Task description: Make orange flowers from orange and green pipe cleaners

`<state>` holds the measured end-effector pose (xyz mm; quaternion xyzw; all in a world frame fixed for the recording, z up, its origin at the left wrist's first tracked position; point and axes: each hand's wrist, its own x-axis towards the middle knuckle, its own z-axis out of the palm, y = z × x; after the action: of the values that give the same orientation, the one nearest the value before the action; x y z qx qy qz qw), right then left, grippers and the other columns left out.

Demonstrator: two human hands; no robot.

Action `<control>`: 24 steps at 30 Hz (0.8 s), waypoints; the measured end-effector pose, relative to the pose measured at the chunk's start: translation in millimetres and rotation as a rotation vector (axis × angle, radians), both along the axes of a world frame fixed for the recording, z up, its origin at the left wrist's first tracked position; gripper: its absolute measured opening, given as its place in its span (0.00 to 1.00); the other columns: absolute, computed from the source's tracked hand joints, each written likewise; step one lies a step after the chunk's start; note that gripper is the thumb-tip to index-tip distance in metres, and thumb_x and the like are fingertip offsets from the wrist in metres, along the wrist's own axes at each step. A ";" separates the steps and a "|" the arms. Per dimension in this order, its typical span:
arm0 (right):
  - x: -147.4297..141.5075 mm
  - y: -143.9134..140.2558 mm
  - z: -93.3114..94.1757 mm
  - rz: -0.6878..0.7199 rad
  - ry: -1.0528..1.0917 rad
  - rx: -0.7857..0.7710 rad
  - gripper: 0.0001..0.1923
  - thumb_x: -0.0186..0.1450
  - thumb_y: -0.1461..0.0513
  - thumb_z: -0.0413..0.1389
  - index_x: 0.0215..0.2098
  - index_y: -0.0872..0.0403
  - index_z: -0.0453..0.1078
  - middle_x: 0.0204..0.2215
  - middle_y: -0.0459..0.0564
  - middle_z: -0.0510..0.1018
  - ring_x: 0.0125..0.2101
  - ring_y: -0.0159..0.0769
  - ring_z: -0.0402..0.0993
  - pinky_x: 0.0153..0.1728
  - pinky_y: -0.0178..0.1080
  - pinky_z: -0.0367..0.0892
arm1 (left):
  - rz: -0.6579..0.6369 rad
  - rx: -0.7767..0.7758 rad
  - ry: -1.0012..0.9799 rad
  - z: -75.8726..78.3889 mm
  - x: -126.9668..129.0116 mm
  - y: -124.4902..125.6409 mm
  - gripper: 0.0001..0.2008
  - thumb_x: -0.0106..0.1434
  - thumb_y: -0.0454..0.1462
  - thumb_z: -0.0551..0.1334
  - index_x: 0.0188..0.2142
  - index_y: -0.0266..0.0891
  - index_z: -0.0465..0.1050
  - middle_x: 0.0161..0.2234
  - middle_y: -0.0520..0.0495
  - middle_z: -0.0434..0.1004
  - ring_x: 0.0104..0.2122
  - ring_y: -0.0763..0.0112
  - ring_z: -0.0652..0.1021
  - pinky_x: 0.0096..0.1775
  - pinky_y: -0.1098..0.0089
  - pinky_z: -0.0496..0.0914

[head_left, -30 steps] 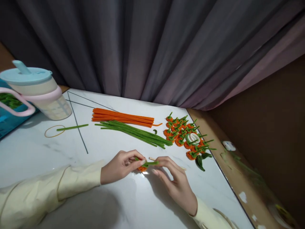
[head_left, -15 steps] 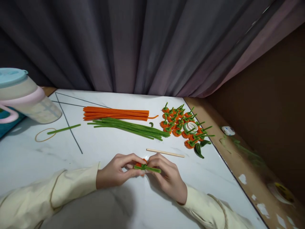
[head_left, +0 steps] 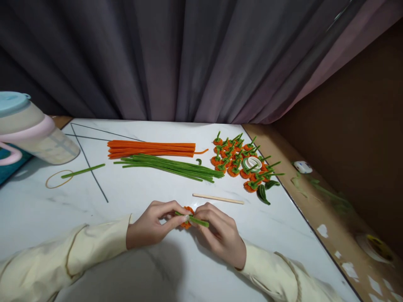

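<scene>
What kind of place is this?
Probably a home craft table: a white marble-look tabletop against a dark curtain, bundles of orange pipe cleaners and green pipe cleaners, and a pile of finished orange-and-green pieces. Both hands, left hand and right hand, pinch another piece.

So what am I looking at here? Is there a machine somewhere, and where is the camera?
No machine: these are a person's two bare hands, seen from a camera worn on the head, looking forward and down. The left hand and right hand together pinch a small orange flower with a green stem, made of fuzzy craft wire. On the white table lie a bundle of orange wires, a bundle of green wires, a pile of finished flowers, a wooden stick, a rubber band and a jug at the left. A dark curtain hangs behind.
</scene>
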<state>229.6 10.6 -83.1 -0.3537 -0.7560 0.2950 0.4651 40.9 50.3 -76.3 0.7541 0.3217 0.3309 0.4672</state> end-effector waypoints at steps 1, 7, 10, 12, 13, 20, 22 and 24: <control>0.2 0.2 0.0 -0.006 0.005 -0.012 0.07 0.66 0.69 0.48 0.37 0.54 0.66 0.31 0.52 0.72 0.32 0.34 0.69 0.32 0.36 0.68 | 0.005 0.016 -0.007 0.3 0.1 -0.4 0.06 0.60 0.30 0.58 0.31 0.32 0.75 0.25 0.47 0.79 0.21 0.77 0.77 0.25 0.81 0.71; 4.9 6.2 7.5 -0.051 0.021 -0.292 0.06 0.66 0.61 0.51 0.33 0.54 0.67 0.28 0.49 0.72 0.29 0.33 0.69 0.28 0.34 0.65 | 0.043 0.282 -0.019 -4.2 -2.5 -3.5 0.05 0.63 0.29 0.58 0.35 0.34 0.73 0.27 0.48 0.80 0.23 0.77 0.79 0.28 0.82 0.72; 4.8 8.0 14.6 -0.002 0.043 -0.578 0.10 0.65 0.57 0.53 0.31 0.55 0.67 0.25 0.46 0.70 0.24 0.29 0.66 0.24 0.32 0.62 | 0.028 0.544 0.033 -9.7 -5.8 -3.1 0.06 0.66 0.31 0.56 0.38 0.36 0.71 0.30 0.47 0.81 0.29 0.74 0.81 0.34 0.79 0.73; 3.5 7.9 18.9 0.027 0.079 -0.706 0.13 0.64 0.54 0.53 0.30 0.56 0.67 0.21 0.44 0.68 0.20 0.27 0.62 0.22 0.31 0.59 | -0.007 0.674 0.069 -13.5 -8.3 -2.0 0.07 0.67 0.31 0.54 0.41 0.37 0.70 0.33 0.46 0.81 0.34 0.71 0.81 0.37 0.77 0.73; 2.6 7.6 20.7 0.032 0.088 -0.745 0.13 0.64 0.53 0.53 0.30 0.56 0.66 0.20 0.43 0.66 0.19 0.26 0.60 0.21 0.31 0.58 | -0.033 0.710 0.079 -15.2 -9.5 -1.5 0.08 0.67 0.31 0.53 0.42 0.37 0.69 0.34 0.45 0.81 0.35 0.71 0.81 0.37 0.76 0.73; -3.7 2.5 27.4 0.046 0.075 -0.865 0.12 0.63 0.56 0.53 0.27 0.56 0.65 0.17 0.41 0.65 0.16 0.25 0.58 0.18 0.30 0.57 | -0.062 0.699 0.081 -13.3 -10.2 -4.7 0.09 0.68 0.32 0.51 0.42 0.38 0.69 0.33 0.47 0.81 0.32 0.72 0.80 0.35 0.77 0.72; -5.3 0.3 28.3 0.005 0.037 -0.772 0.10 0.63 0.59 0.52 0.26 0.56 0.64 0.17 0.41 0.65 0.17 0.25 0.59 0.19 0.30 0.57 | -0.025 0.534 0.089 -7.5 -7.0 -7.3 0.08 0.67 0.32 0.53 0.38 0.39 0.71 0.30 0.49 0.81 0.29 0.74 0.80 0.34 0.78 0.72; -6.6 -1.6 28.9 -0.062 -0.022 -0.621 0.09 0.64 0.62 0.50 0.25 0.55 0.63 0.19 0.43 0.66 0.19 0.26 0.60 0.20 0.30 0.57 | 0.002 0.215 0.095 -0.7 -2.9 -8.9 0.06 0.65 0.33 0.56 0.34 0.38 0.72 0.27 0.49 0.80 0.26 0.74 0.79 0.31 0.79 0.72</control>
<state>223.0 9.0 -54.2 -0.5048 -0.6237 0.4937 0.3354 38.0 41.4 -77.0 0.8144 0.3070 0.3277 0.3676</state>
